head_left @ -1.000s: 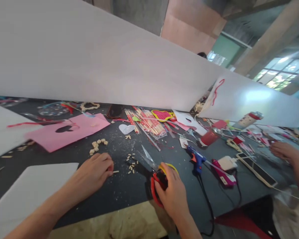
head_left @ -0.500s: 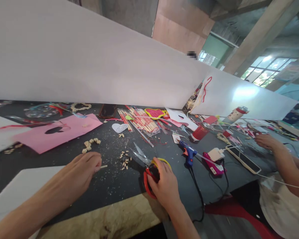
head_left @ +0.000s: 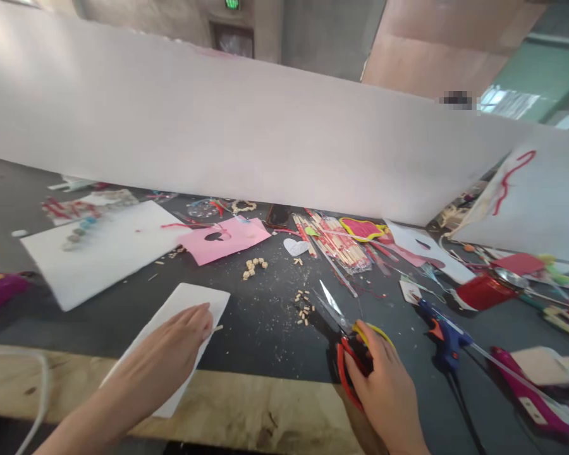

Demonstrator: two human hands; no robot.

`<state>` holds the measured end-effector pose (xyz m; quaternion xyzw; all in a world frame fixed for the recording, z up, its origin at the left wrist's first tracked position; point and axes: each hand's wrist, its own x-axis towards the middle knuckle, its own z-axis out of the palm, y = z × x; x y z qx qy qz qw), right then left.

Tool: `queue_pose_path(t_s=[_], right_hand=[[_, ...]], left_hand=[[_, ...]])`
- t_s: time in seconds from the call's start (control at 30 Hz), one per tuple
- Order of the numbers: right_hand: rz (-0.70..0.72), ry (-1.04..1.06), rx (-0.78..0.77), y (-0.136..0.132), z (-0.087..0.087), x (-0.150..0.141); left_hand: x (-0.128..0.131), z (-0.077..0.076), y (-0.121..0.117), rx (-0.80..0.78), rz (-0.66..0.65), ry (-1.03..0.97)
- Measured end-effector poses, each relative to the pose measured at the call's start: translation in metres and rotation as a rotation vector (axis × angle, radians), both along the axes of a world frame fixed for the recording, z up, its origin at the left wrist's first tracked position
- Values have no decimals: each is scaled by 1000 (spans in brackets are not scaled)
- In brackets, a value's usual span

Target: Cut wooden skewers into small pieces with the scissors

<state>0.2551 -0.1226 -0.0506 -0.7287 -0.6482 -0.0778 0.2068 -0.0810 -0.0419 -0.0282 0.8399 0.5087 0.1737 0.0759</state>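
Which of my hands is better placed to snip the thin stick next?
Likely your right hand: it holds the scissors, blades parted. Your left hand holds the thin stick, its end poking out.

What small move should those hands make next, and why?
Probably the left hand should bring its thin stick between the blades of the scissors. The stick's end pokes out of its grip, the right hand holds the scissors with the blades apart, and short pale pieces lie beside them, which suggests snipping.
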Motion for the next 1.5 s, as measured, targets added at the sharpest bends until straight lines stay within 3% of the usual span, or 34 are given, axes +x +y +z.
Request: queue_pose_path(t_s=[0.13, 0.27, 0.37, 0.47, 0.53, 0.7, 0.87, 1.03, 1.2, 1.37, 1.5], right_hand=[[8, -24, 6, 1, -1, 1], [10, -22, -3, 3, -1, 1], [-1, 3, -23, 3, -1, 2], [-3, 17, -23, 2, -1, 2], [-3, 25, -22, 2, -1, 2], [-10, 57, -19, 0, -2, 1], [-54, 209, -7, -2, 5, 6], [72, 408, -82, 8, 29, 8], [180, 217, -80, 35, 49, 2], [76, -61, -189, 59, 44, 24], [30, -174, -302, 63, 35, 46]], left_hand=[[-1, 3, -4, -95, 10, 111], [19, 27, 0, -91, -7, 75], [52, 50, 13, -76, -154, -83], [87, 60, 35, -97, -282, -317], [104, 54, 50, -177, -256, -494], [118, 18, 67, -685, -286, -956], [116, 1, 63, -949, -328, -1088], [117, 5, 63, -915, -303, -1115], [116, 7, 67, -877, -237, -1131], [115, 5, 70, -901, -146, -1206], [115, 5, 70, -943, -118, -1231]])
